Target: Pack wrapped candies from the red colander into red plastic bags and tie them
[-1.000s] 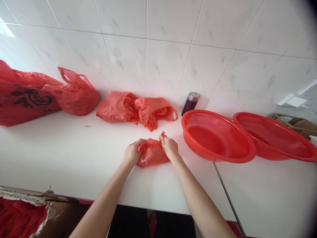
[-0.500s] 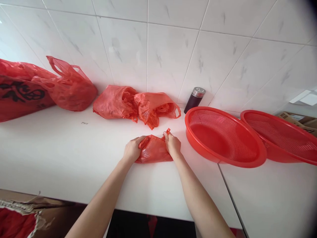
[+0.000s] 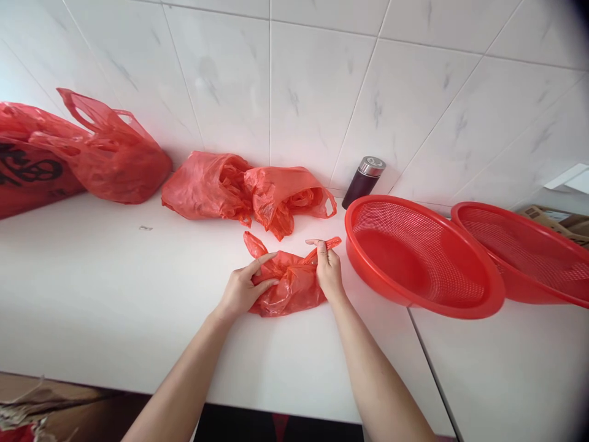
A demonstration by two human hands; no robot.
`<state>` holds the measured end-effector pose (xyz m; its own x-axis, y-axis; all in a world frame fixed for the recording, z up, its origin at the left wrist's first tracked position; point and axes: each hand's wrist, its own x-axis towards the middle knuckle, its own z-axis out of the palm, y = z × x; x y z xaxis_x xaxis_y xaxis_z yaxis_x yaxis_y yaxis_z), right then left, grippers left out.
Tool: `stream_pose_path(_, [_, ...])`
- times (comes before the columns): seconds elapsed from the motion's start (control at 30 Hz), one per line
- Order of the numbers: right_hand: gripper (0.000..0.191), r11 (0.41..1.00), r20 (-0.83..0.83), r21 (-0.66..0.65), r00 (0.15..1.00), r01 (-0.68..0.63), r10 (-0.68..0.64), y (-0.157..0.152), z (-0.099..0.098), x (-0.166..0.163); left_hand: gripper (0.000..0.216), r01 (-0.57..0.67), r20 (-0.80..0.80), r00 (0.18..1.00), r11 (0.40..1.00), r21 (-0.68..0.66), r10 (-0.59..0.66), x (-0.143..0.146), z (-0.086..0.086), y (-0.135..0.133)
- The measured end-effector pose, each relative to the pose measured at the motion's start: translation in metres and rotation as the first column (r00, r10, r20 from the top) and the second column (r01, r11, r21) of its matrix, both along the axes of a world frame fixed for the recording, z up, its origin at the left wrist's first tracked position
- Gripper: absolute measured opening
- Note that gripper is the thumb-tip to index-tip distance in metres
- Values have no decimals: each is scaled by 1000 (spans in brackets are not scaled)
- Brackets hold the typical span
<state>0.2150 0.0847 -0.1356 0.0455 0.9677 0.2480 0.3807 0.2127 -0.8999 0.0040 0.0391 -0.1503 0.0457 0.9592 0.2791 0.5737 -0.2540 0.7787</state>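
While my right hand grips the right strap of a small red bag, my left hand spans its left side, centre of the frame.
I can't tell whether my left fingers pinch plastic or only press; thumb and forefinger stand apart, and one loose loop pokes up beyond them. I'd judge it best to steady the body with the left and draw the strap gently, since such thin film could tear. Outward, I count two crumpled bags at upper centre, one looped bag and one lettered bag at upper left, one flask at upper right, two red colanders at right, and two cardboard boxes, lower left and right edge.
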Motion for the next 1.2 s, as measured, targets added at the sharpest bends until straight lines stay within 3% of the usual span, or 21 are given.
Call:
stream_pose_path(0.27, [57, 999, -33, -39, 999, -16, 14, 7, -4, 4, 86, -183, 72, 979, 977, -113, 191, -4, 3, 1])
stream_pose_path(0.37, [52, 987, -60, -79, 989, -141, 136, 6, 0, 6, 99, -155, 183, 965, 970, -186, 189, -6, 3, 3])
stream_pose_path(0.5, [42, 926, -25, -120, 933, -359, 359, -2, 6, 5, 108, -140, 296, 938, 978, -156, 182, -7, -4, 7])
stream_pose_path(0.57, [42, 915, 44, -119, 919, -386, 393, -5, 6, 2, 97, -121, 232, 962, 988, -100, 142, -8, -7, 8])
stream_pose_path(0.73, [22, 919, 82, -147, 921, -366, 380, -7, -2, -3, 35, -23, 19, 1000, 1000, -7, 24, -4, -2, 7])
stream_pose_path(0.97, [21, 945, 80, -174, 952, -278, 295, -7, -7, -12, 23, -40, -4, 999, 983, -179, 40, 0, -4, 10])
stream_pose_path(1.2, [20, 944, 103, -213, 955, -251, 277, -4, -12, -16, 22, -78, -95, 994, 970, -232, 57, 5, 1, 12])
